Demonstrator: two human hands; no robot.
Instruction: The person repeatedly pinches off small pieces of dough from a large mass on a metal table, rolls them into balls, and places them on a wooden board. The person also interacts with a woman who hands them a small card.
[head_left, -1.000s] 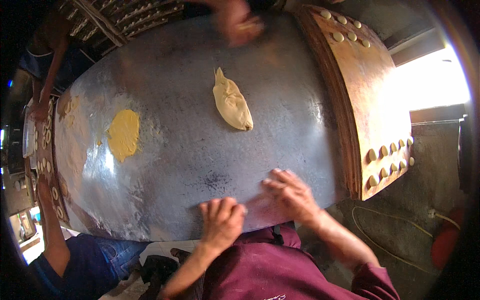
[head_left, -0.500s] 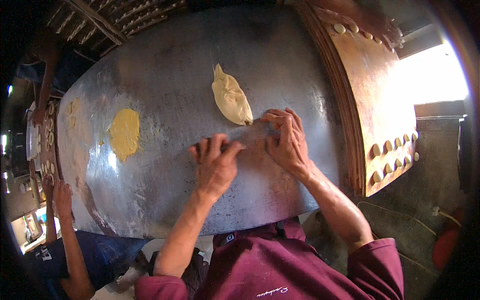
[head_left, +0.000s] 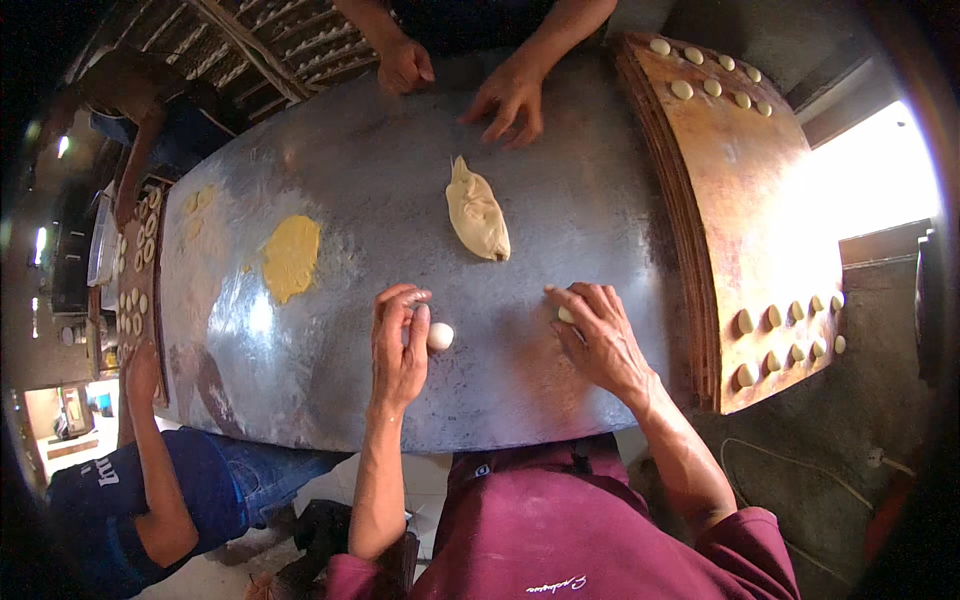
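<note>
On the metal worktop, my left hand (head_left: 398, 345) is loosely curled, its thumb apart from the fingers. A smooth, pale dough ball (head_left: 440, 336) rests just right of that thumb, outside the hand. My right hand (head_left: 603, 345) is cupped, palm down, over another dough ball (head_left: 566, 314), of which only a small part shows between the thumb and fingers. Beyond and between my hands lies a long, pale dough lump (head_left: 478, 215) with a pointed far end. A flat smear of yellow fat or paste (head_left: 292, 258) sticks to the worktop on the left.
Stacked wooden boards (head_left: 705, 250) stand at the right, with rows of dough balls at their near and far ends. Across the worktop are a co-worker's hands (head_left: 515, 100). Another person (head_left: 170, 490) works at the left beside a board of dough pieces (head_left: 150, 240).
My hands have moved apart, and two dough balls now show by them. The co-worker's hand left the right-hand boards, where more balls now lie; both their hands are across the worktop. The view shifted slightly.
</note>
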